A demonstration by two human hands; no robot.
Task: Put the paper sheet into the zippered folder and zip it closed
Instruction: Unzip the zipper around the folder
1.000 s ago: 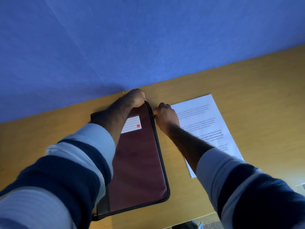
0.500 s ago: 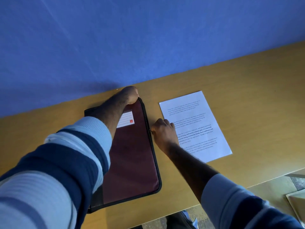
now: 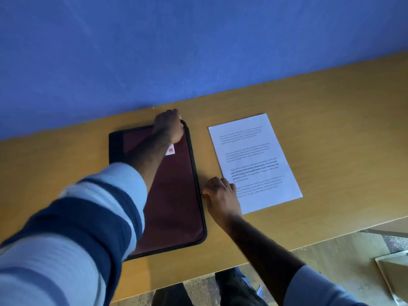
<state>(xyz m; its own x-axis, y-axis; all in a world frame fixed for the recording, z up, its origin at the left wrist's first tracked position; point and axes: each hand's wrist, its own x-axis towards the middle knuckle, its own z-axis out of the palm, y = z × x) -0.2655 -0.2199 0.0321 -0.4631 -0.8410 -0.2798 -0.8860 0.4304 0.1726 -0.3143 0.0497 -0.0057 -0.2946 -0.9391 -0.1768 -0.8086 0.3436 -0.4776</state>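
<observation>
A maroon zippered folder (image 3: pixel 174 195) with a black zip edge lies flat on the wooden table. My left hand (image 3: pixel 169 125) grips its far right corner. My right hand (image 3: pixel 220 196) pinches the zip pull at the folder's right edge, roughly two thirds of the way toward me. A printed white paper sheet (image 3: pixel 254 160) lies flat on the table just right of the folder, its near left corner under my right hand.
A wooden table (image 3: pixel 331 120) stands against a blue wall (image 3: pixel 198 45). Its near edge runs diagonally at the lower right, with floor below. A pale flat object (image 3: pixel 395 274) sits at the far lower right. Dark trousers and a shoe show under the table.
My right hand has slid along the folder's right edge from the far corner toward me, with the zip pull. My left hand stays on the far corner. The camera has shifted.
</observation>
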